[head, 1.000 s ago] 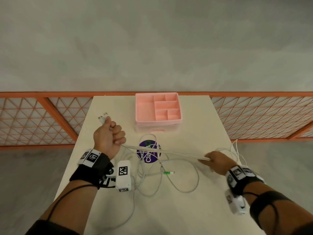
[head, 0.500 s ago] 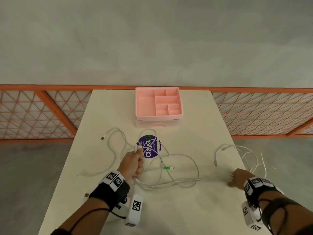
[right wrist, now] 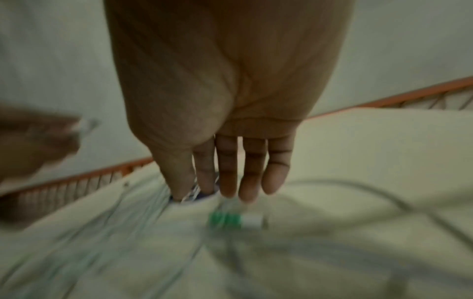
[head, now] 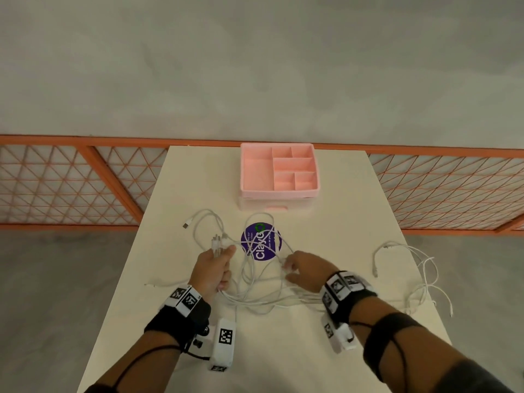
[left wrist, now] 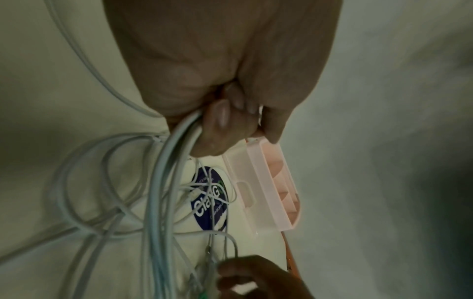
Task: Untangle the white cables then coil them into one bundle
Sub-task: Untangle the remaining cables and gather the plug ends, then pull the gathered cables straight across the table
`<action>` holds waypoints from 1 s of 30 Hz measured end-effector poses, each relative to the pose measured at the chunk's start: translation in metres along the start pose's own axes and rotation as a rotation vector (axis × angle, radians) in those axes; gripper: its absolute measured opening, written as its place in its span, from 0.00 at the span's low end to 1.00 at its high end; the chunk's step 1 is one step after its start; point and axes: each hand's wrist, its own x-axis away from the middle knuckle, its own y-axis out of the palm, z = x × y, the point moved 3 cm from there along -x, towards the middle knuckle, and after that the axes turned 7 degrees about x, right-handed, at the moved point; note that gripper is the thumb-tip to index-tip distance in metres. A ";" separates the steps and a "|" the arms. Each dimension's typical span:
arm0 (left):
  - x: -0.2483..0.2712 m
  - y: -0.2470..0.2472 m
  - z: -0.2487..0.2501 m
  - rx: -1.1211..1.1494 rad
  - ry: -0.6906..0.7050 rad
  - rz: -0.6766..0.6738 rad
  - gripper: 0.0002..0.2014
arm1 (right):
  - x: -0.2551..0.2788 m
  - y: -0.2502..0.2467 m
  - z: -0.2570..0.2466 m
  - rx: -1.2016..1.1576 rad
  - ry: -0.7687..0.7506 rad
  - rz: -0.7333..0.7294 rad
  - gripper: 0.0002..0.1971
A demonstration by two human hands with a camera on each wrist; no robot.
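Head view. Left hand now just left of the sticker, fist curled round several strands of the cables, plug ends poking out above the thumb; half a second ago it gripped them at about the same spot, a second ago raised left of the sticker with the strands pulled taut. Right hand now just right of the sticker, down on a plug there, fingers bent; whether pinching or only touching, cannot tell. Half a second ago far right of the sticker, near the loose cable pile. Tension gone: strands sag in loops below the sticker, between both wrists. Likely meaning: pulling apart done for these strands, ends being gathered for coiling. Pile right of the sticker untouched, well apart. Pink tray beyond the sticker.

Left wrist view. Fingers wrapped tight on a sheaf of strands running down past the sticker; loops crossing over it, so tangle not yet cleared.

Right wrist view. Blurred. Fingers nearly straight, close together, tips just above a green-marked plug; contact not readable.
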 end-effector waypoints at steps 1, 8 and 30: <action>0.001 0.002 0.002 -0.027 0.017 -0.022 0.18 | -0.004 0.011 -0.010 0.022 -0.008 -0.009 0.19; 0.008 0.020 0.021 -0.106 0.166 -0.192 0.13 | 0.001 0.015 -0.043 0.218 -0.060 0.037 0.10; 0.013 0.056 0.056 0.044 0.224 -0.406 0.17 | 0.068 -0.258 0.027 -0.802 0.063 1.092 0.06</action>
